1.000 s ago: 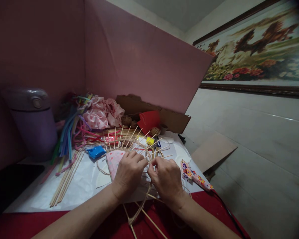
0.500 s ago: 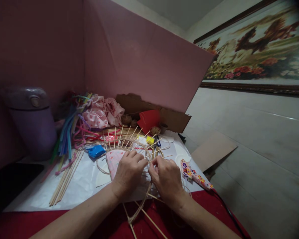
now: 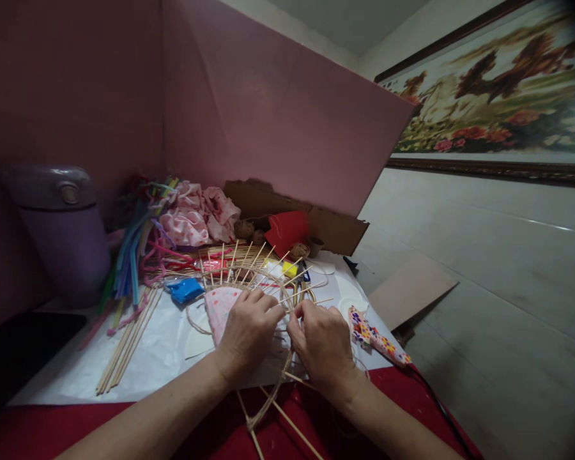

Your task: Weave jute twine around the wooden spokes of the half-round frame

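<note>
A round frame of twine [image 3: 275,395] with thin wooden sticks [image 3: 294,418] poking outward spans from the near table edge to beyond my hands. Pink dotted fabric [image 3: 219,306] covers something flat inside the ring. My left hand [image 3: 250,326] is closed over the frame's right part, its fingertips largely out of sight. Beside it, with fingers almost touching, my right hand [image 3: 322,345] pinches at the ring's twine near one stick. What exactly lies between the right fingertips is too small to see. Loose twine trails below the right wrist.
Gold-handled scissors [image 3: 303,291] lie just beyond my hands. A fabric-covered glue gun [image 3: 381,342] with a cord is on the right. Loose sticks [image 3: 129,342], pipe cleaners [image 3: 131,255], a blue packet [image 3: 184,291] and a purple tumbler [image 3: 64,239] stand or lie left.
Both hands keep nearly the same place and grip. The whole view has shifted very slightly.
</note>
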`<action>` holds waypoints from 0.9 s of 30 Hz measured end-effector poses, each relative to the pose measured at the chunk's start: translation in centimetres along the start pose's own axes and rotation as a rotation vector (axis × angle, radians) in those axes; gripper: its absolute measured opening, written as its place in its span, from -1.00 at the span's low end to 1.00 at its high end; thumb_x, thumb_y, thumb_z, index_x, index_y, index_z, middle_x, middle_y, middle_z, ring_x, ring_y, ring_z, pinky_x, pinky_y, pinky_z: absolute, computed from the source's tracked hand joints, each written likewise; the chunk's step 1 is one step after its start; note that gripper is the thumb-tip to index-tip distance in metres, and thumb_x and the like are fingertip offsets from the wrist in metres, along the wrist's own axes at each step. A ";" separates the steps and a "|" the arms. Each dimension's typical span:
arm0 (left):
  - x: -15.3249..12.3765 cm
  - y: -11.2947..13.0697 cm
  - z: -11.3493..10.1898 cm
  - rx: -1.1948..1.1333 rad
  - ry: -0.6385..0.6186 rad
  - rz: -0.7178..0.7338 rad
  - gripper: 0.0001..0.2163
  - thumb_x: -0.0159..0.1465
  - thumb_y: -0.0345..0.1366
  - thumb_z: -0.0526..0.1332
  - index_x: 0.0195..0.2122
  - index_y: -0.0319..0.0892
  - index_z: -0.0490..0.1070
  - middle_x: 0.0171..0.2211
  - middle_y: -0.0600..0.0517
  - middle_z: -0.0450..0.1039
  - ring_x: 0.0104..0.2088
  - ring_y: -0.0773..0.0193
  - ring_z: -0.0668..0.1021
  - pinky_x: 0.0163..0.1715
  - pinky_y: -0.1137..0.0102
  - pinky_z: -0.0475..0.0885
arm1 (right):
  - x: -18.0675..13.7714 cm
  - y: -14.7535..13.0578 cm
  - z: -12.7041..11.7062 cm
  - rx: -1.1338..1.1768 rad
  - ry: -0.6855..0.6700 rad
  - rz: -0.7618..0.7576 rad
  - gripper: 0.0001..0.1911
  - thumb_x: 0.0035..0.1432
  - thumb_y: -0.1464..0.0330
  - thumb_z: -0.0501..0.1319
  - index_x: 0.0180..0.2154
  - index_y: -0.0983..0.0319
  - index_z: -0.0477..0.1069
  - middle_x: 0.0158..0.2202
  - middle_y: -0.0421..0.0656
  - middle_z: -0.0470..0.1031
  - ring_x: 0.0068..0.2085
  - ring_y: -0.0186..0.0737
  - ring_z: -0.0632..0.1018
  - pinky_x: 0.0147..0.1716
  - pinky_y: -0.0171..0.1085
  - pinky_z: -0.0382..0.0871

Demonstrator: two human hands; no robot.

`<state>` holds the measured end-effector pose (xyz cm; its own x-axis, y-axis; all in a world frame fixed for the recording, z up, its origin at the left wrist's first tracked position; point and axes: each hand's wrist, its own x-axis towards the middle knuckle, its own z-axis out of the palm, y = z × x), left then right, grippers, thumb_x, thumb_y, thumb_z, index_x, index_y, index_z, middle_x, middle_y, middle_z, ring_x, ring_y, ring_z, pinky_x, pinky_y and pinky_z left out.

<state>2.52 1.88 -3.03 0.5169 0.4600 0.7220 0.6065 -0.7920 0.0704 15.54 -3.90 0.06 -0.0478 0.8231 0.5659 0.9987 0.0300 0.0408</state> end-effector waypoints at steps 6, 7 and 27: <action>0.1 0.2 -0.2 0.006 -0.021 -0.037 -0.86 0.24 -0.35 0.11 -0.45 -0.19 0.37 -0.46 0.01 0.42 -0.39 0.18 0.37 -0.38 0.29 0.25 | 0.3 0.1 -0.3 0.020 -0.029 0.040 -0.88 0.09 0.40 0.14 -0.46 0.23 0.40 -0.56 -0.17 0.50 -0.50 -0.22 0.46 -0.42 -0.26 0.00; 0.0 0.2 -0.2 0.007 -0.011 -0.049 -0.87 0.24 -0.35 0.12 -0.45 -0.20 0.36 -0.48 0.01 0.41 -0.40 0.18 0.37 -0.39 0.29 0.25 | 0.3 0.1 -0.4 0.033 -0.041 0.050 -0.88 0.10 0.39 0.14 -0.46 0.22 0.40 -0.56 -0.18 0.50 -0.50 -0.22 0.46 -0.42 -0.26 0.00; 0.1 0.0 0.0 -0.020 -0.025 -0.008 -0.84 0.27 -0.33 0.09 -0.41 -0.18 0.42 -0.43 0.01 0.46 -0.37 0.20 0.37 -0.35 0.30 0.25 | 0.0 0.7 -1.5 0.242 -0.119 0.063 -0.89 0.11 0.42 0.14 -0.43 0.23 0.40 -0.48 -0.20 0.49 -0.43 -0.25 0.44 -0.35 -0.28 0.10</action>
<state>2.54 1.92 -2.95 0.5271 0.4764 0.7038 0.5989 -0.7958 0.0902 16.25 -4.71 1.38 0.0027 0.8878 0.4602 0.9753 0.0992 -0.1972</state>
